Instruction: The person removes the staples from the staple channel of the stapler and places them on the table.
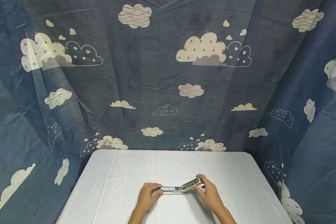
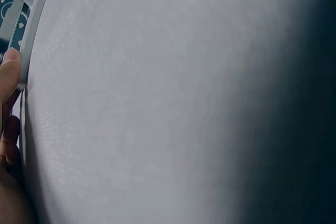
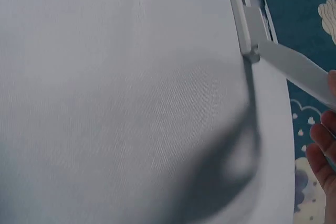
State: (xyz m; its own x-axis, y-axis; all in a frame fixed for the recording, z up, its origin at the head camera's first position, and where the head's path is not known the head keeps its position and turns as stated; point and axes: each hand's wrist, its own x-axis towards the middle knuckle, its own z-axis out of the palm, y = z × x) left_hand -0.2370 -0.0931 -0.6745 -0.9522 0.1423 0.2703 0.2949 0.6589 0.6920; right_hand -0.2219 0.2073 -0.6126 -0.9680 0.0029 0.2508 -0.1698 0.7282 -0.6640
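No text, label, brand, number or sign is showing legibly in any of the views. The folding device [image 1: 179, 187] lying near the front edge of the desk [image 1: 123, 174] is showing only small markings on its raised part, too tiny and blurred to make out. The blue cloth [image 1: 156, 77] hanging behind the desk is carrying printed clouds and hearts, but no lettering. Both wrist views are showing plain white fabric and the grey edge of the device, again with nothing written on them.
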